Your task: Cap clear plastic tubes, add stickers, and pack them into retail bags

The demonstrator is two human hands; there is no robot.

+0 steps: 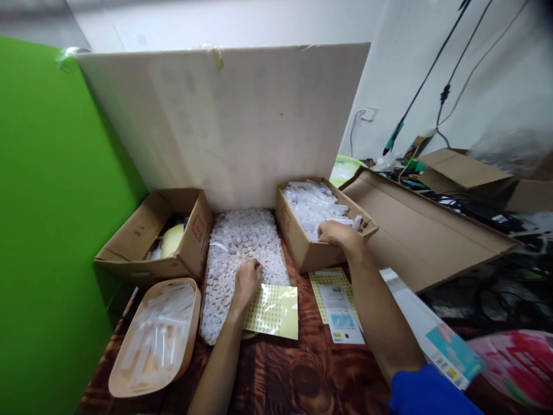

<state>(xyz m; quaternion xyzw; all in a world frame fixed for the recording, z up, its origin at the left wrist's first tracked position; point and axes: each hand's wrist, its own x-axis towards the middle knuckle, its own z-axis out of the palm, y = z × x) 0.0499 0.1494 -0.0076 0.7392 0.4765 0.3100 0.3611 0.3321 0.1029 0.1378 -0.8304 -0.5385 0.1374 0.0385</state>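
In the head view, the left hand (248, 278) is hovering over or touching a bed of small white pieces (242, 233), its fingers curling and the fingertips drawing together; whether they are gripping a piece cannot be told. The white pieces are spreading beneath and beyond this hand. A yellow sticker sheet (279, 314) is lying just right of its wrist, and a pale basin (195, 323) of clear tubes (162, 331) is standing to its left. Beyond that basin, an open cardboard box (123, 245) is sitting.

The right hand (339, 232) is reaching into a carton (294, 236), its fingers bending down among translucent white items (309, 202); its fingertips are hidden, so any hold cannot be told. Those items are lying mostly beyond this hand. Nearer than it, a printed card (341, 314) is overlapping a second sticker sheet (318, 288).
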